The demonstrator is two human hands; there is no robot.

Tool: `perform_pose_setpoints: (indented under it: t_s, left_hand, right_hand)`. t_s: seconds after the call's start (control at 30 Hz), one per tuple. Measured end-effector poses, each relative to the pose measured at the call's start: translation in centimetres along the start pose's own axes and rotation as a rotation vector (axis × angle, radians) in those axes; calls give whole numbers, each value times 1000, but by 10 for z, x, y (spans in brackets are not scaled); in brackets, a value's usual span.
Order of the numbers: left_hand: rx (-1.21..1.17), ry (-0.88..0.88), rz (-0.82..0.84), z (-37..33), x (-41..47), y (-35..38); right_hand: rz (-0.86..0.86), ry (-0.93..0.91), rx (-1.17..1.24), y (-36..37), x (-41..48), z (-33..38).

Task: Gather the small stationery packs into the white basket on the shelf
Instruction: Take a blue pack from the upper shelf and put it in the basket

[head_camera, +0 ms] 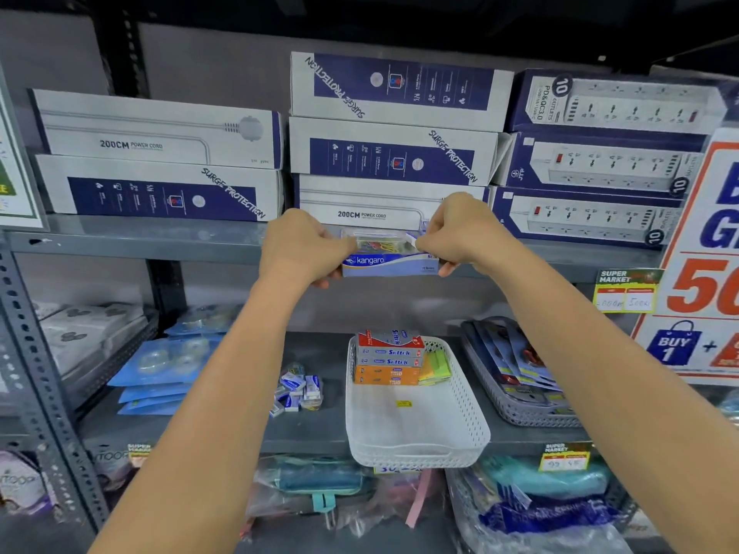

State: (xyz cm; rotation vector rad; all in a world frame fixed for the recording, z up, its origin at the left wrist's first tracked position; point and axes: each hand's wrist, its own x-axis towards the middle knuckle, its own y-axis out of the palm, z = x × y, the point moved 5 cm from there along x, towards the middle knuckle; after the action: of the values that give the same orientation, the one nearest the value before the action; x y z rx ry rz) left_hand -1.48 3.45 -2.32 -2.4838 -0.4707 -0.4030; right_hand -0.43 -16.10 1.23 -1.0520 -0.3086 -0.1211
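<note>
Both hands hold a blue Kangaro box [386, 262] with a clear pack of coloured clips on top, raised in front of the upper shelf edge. My left hand [298, 247] grips its left end and my right hand [460, 233] grips its right end. Below, the white perforated basket [416, 437] sits on the middle shelf, overhanging its front edge. At its back lie stacked Softek boxes [390, 351], orange boxes [386, 375] and green-yellow sticky notes [436, 367]. A loose heap of small staple packs [298, 389] lies on the shelf left of the basket.
Power-strip boxes [394, 151] fill the upper shelf behind my hands. Blue tape packs [168, 365] lie at the left of the middle shelf and a grey basket of carded items [520, 377] at the right. A large promo sign [704, 253] hangs at the right. Bagged goods fill the bottom shelf.
</note>
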Motion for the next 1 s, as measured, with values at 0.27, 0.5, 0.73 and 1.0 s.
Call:
perform_pose_setpoints:
  t_s: [0.27,0.5,0.73,1.0]
  left_hand:
    - [78,86,-52,19,-47,17]
    - [111,65,-8,56,-71,51]
    - [222,-76,129,104,-75,106]
    - [411,-224,302,167,-66,168]
  right_hand:
    - [33,28,41,17,-26,-27]
    - [84,88,41,47,-38,-58]
    - [203,174,-44,118,-35,-108]
    - [289,360,20,213,-30,-167]
